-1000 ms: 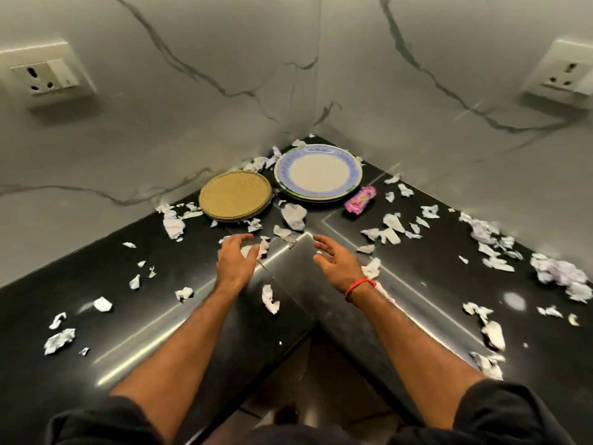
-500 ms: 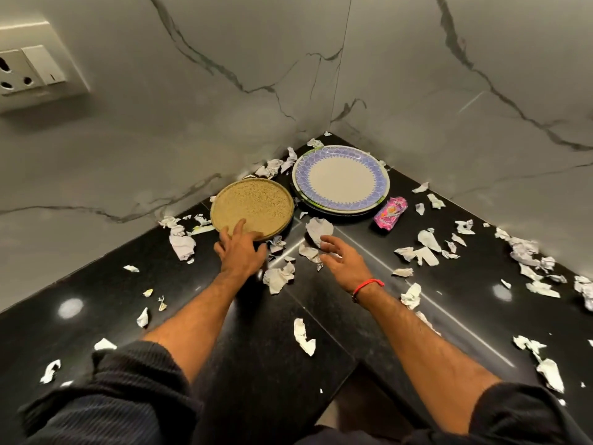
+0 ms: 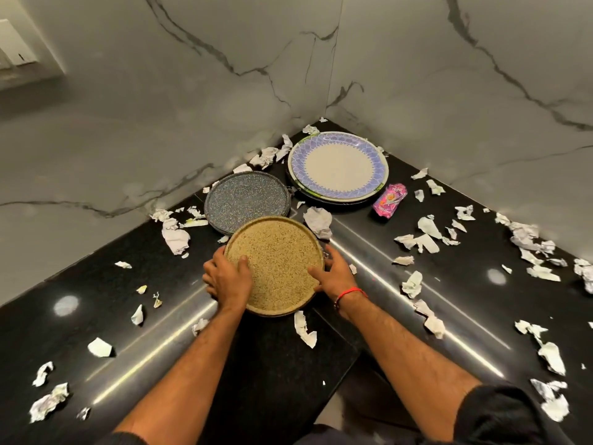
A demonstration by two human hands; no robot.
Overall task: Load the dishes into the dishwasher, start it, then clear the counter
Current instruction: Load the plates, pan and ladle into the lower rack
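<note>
I hold a round tan speckled plate just above the black corner counter. My left hand grips its left rim with the thumb on top. My right hand grips the right rim the same way. Behind it a grey speckled plate lies flat on the counter, partly covered by the tan one. Farther back in the corner sits a white plate with a blue patterned border, stacked on at least one darker plate.
Torn paper scraps litter the whole counter on both sides. A pink wrapper lies right of the blue-bordered plate. Marble walls close the corner behind. A switch plate is on the left wall. The counter's inner edge is near my body.
Both hands reached the tan plate, took its rim and pulled it toward me. A grey plate that lay under it is now uncovered. The camera moved closer.
</note>
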